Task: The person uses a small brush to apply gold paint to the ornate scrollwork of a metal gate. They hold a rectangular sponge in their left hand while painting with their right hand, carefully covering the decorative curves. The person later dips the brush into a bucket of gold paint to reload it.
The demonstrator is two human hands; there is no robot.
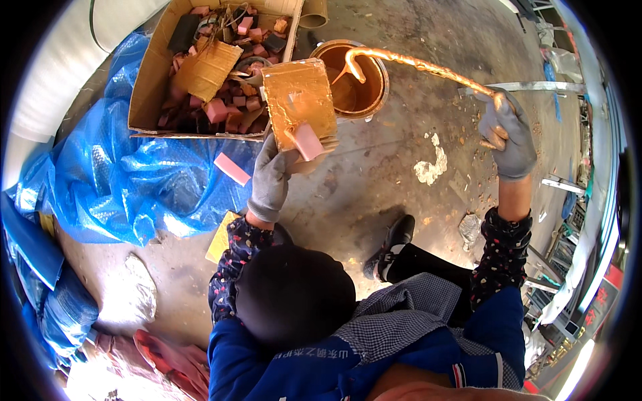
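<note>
My left hand (269,179), in a grey glove, grips the lower edge of a flat cardboard piece (301,90) coated in glossy orange-brown stuff. A pink foam block (308,142) lies against the cardboard's lower part, by my fingers; whether my thumb presses it there, I cannot tell. My right hand (509,137), gloved too and stained orange, is closed round the end of a long stick (428,67) thickly coated in the same stuff. Its hooked tip is over an open round bucket (382,83), orange-brown inside, and a strand trails from it toward the cardboard.
A cardboard box (148,87) of pink and dark foam scraps stands at the far left. Blue bubble wrap (134,174) spreads beside it, with a pink strip (232,169) on top. A yellow piece (221,237) lies near my left forearm. Metal frames (562,184) line the right.
</note>
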